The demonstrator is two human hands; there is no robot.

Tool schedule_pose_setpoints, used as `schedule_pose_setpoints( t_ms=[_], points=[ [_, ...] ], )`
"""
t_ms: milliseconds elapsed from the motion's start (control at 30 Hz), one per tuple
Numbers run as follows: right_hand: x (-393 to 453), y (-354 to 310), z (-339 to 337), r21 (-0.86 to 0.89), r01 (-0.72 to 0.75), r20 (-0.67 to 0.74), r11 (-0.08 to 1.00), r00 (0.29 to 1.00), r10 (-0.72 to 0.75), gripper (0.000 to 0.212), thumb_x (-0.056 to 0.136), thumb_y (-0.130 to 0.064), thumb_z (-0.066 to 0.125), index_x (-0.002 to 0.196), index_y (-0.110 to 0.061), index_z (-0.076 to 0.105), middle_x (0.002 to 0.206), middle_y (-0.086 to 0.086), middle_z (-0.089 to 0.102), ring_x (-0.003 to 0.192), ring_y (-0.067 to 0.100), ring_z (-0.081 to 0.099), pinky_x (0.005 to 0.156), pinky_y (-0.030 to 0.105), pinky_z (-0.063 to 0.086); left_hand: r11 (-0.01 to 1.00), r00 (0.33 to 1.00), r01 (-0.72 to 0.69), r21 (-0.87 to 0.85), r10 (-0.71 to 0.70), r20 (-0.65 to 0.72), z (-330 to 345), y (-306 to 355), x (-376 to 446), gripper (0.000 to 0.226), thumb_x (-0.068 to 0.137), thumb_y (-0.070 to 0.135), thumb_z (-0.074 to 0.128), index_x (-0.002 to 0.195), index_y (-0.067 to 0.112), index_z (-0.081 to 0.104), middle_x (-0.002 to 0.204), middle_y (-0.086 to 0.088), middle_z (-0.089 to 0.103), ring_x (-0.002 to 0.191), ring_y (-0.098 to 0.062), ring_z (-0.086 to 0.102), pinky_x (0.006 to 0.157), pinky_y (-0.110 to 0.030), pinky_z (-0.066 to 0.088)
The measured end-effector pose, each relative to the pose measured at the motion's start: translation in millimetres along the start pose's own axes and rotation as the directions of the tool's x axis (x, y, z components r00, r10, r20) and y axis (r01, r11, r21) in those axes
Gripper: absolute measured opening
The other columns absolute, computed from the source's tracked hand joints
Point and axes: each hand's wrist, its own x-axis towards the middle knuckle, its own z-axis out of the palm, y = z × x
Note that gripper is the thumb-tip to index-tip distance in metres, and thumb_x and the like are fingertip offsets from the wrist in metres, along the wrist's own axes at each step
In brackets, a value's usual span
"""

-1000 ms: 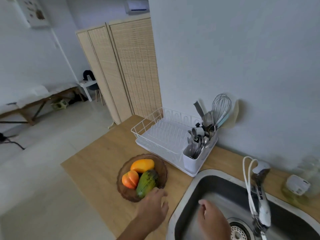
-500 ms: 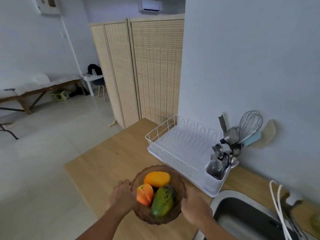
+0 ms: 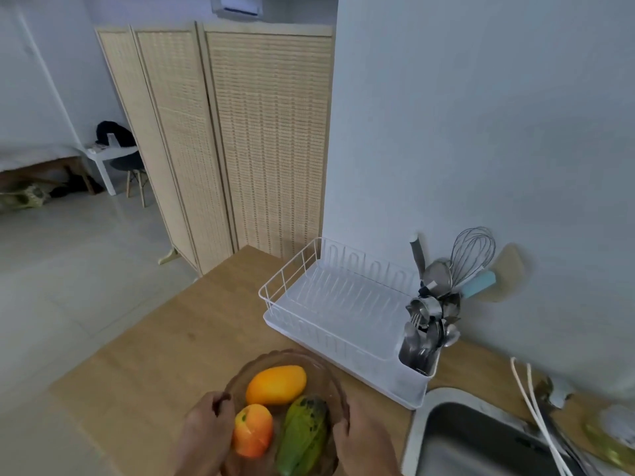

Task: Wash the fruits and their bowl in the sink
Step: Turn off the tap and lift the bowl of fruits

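A brown glass bowl (image 3: 275, 360) sits low in the middle of the view, over the wooden counter (image 3: 178, 345). Inside it lie an orange mango (image 3: 276, 384), a red-orange peach-like fruit (image 3: 253, 431) and a green mottled fruit (image 3: 302, 434). My left hand (image 3: 206, 434) grips the bowl's left rim, thumb hooked over the edge. On the right rim, my right hand (image 3: 364, 441) holds the bowl with its fingers curled round it. The steel sink (image 3: 457, 438) is at the lower right, next to the bowl.
A white dish rack (image 3: 330, 304) stands behind the bowl, its caddy (image 3: 421, 359) packed with cutlery, a whisk and ladles. The tap and a white hose (image 3: 536, 407) are at the sink's far side. A woven folding screen (image 3: 240, 139) ends the counter; open floor lies left.
Both hands came onto the bowl and now hold its rims; a second ago the right hand was in the sink. The bowl sits nearer me and the view has tilted up and left.
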Motion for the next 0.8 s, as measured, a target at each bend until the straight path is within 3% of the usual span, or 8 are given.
schedule_pose_setpoints(
  t_ms=[133,233,333,500,600,733,800],
  points=[
    [-6.8,-36.6,-2.2,0.05,0.097,-0.005,0.994,0.995,-0.096,0.055,0.089,-0.042,0.045,0.143,-0.039,0.051,0.139,-0.006,0.064,0.125,0.021,0.061,0.106,0.033,0.048,0.999,0.998,0.016,-0.035,-0.018,-0.066,-44.4,15.4,19.3,0.006,0.088,0.019,0.069,0.086,0.019,0.075,0.093,-0.015,0.071,0.086,-0.032,0.059,0.079,-0.038,0.046],
    [-4.7,-68.5,-21.9,0.095,0.187,0.004,0.978,0.982,-0.188,0.037,0.098,-0.034,0.048,0.134,-0.034,0.057,0.125,-0.007,0.072,0.113,0.019,0.066,0.092,0.031,0.051,0.998,0.995,-0.062,0.012,0.062,-0.082,-72.4,41.2,38.8,0.008,0.09,0.024,0.065,0.086,0.024,0.073,0.088,-0.009,0.07,0.086,-0.033,0.062,0.077,-0.041,0.048],
    [10.2,-93.0,-45.2,0.122,0.254,-0.073,0.96,0.966,-0.246,0.026,0.102,-0.037,0.047,0.123,-0.032,0.062,0.109,-0.003,0.076,0.097,0.02,0.069,0.08,0.033,0.054,0.992,0.99,-0.12,0.031,0.122,-0.074,-87.6,78.4,60.6,0.016,0.092,0.029,0.06,0.081,0.024,0.071,0.082,-0.005,0.072,0.076,-0.031,0.066,0.074,-0.043,0.054],
    [62.2,-115.7,-89.2,0.089,0.235,-0.204,0.968,0.956,-0.213,0.029,0.098,-0.038,0.046,0.118,-0.027,0.063,0.104,0.002,0.073,0.09,0.024,0.072,0.084,0.045,0.063,0.972,0.973,-0.23,-0.045,0.229,-0.024,-74.2,150.5,97.8,0.021,0.092,0.025,0.058,0.077,0.02,0.072,0.074,-0.008,0.073,0.068,-0.03,0.068,0.062,-0.047,0.062],
    [95.6,-119.6,-121.7,-0.03,0.196,-0.231,0.98,0.953,-0.197,0.025,0.1,-0.035,0.044,0.115,-0.023,0.061,0.109,0.006,0.071,0.093,0.028,0.068,0.084,0.043,0.059,0.966,0.969,-0.228,-0.122,0.237,0.071,-48.7,190.0,118.2,0.023,0.096,0.019,0.055,0.083,0.009,0.071,0.077,-0.014,0.072,0.063,-0.028,0.066,0.047,-0.035,0.056],
    [131.2,-117.3,-156.9,-0.17,0.062,-0.194,0.983,0.976,-0.095,0.007,0.1,-0.023,0.049,0.104,-0.019,0.052,0.111,0.012,0.068,0.094,0.032,0.064,0.071,0.036,0.053,0.966,0.945,-0.207,-0.154,0.239,0.225,-0.8,217.9,145.8,0.025,0.097,0.02,0.052,0.088,0.008,0.071,0.082,-0.019,0.073,0.065,-0.029,0.069,0.049,-0.037,0.06],
    [143.8,-113.9,-169.5,-0.241,0.004,-0.171,0.97,0.984,-0.046,0.013,0.097,-0.014,0.057,0.109,-0.014,0.051,0.107,0.014,0.066,0.094,0.033,0.068,0.065,0.037,0.056,0.969,0.929,-0.175,-0.175,0.222,0.298,22.8,225.4,155.5,0.024,0.097,0.019,0.052,0.094,0.007,0.072,0.082,-0.017,0.073,0.061,-0.023,0.069,0.043,-0.031,0.057]
  ],
)
